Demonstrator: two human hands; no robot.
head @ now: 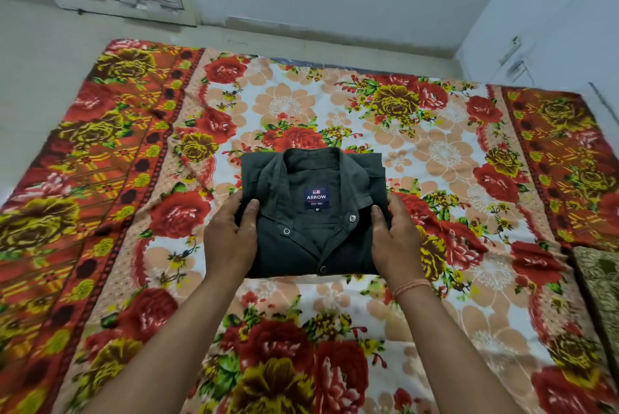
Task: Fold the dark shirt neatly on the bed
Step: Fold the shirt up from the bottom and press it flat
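- Dark shirt (pixel 313 212): folded to a compact rectangle, collar side up, lying on the floral bedsheet (pixel 435 159) directly between the two hands. The open collar points away from the person; a woven label (pixel 317 198) reading "ARROW" shows inside the neck, midway between the thumbs.
- Left hand (pixel 231 236): grasps the shirt's left edge, thumb pressed on top of the cloth, the other fingers wrapped round or under the edge and mostly hidden.
- Right hand (pixel 395 239): grasps the opposite edge in mirror fashion, thumb on top; a thread band (pixel 410 286) circles its wrist.
- Snap buttons (pixel 352 218): unfastened near the collar, just inside the right thumb; a further one sits on the placket nearer the person.
- Step in hand, as judged: the folding itself appears complete; the hands are squaring or setting down the finished bundle. Whether the shirt rests fully on the sheet or is slightly lifted cannot be told.
- Next move, as judged: release both edges evenly, so the layers do not slip, and smooth the slightly rumpled right collar flap.
- Patterned cushion (pixel 599 283): lies well to the right of the right hand, apart from the work.
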